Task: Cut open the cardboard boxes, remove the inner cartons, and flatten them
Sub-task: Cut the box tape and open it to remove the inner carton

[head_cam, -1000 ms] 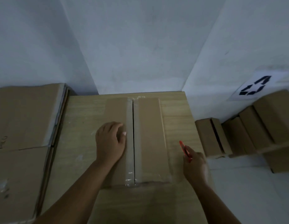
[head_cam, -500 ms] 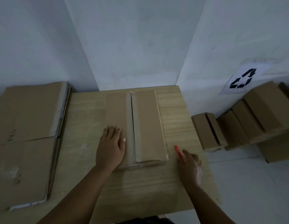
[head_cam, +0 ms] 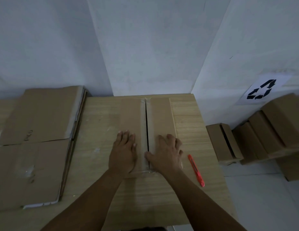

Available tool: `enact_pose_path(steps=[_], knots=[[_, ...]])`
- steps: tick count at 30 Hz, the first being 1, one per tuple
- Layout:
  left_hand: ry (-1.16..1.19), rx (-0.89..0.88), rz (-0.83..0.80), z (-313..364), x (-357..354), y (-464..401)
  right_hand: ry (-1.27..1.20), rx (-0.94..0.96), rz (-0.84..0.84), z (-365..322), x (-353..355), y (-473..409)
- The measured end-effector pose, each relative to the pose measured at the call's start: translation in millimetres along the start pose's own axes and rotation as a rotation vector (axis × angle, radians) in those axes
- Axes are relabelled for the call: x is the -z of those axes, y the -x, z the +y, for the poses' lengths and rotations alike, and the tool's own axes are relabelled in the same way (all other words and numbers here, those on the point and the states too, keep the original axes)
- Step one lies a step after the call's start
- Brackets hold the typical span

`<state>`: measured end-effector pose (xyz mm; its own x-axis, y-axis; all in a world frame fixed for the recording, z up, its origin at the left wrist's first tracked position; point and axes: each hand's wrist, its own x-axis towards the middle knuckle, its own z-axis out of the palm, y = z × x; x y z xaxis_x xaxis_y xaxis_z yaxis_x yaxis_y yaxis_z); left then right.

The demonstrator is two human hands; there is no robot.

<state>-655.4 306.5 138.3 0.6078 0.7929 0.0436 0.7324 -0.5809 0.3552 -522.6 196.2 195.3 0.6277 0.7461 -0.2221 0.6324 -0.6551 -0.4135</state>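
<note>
While the cutter (head_cam: 196, 170) lies aside, each hand (left (head_cam: 123, 152), right (head_cam: 165, 154)) presses flat-fingered on the box (head_cam: 160, 117).

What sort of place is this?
Likely a packing or recycling corner: a recycling sign on the wall, flattened cardboard beside a wooden table, and boxes stacked against the wall.
</note>
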Motion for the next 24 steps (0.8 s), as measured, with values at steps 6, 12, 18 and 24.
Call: enact_pose_path(steps=[6,12,18,24], knots=[[0.0,0.043,-0.09,2,2,3,-0.282,-0.053,-0.055,19,29,-9],[-0.03,0.035,0.067,2,18,-1,-0.091,-0.033,-0.11,-2,32,-17],[-0.009,0.017,0.142,-4,35,-56,-0.067,0.001,0.062,-27,46,-91],[-0.051,-0.033,-0.122,3,24,-118,-0.009,0.038,0.084,-47,50,-167]])
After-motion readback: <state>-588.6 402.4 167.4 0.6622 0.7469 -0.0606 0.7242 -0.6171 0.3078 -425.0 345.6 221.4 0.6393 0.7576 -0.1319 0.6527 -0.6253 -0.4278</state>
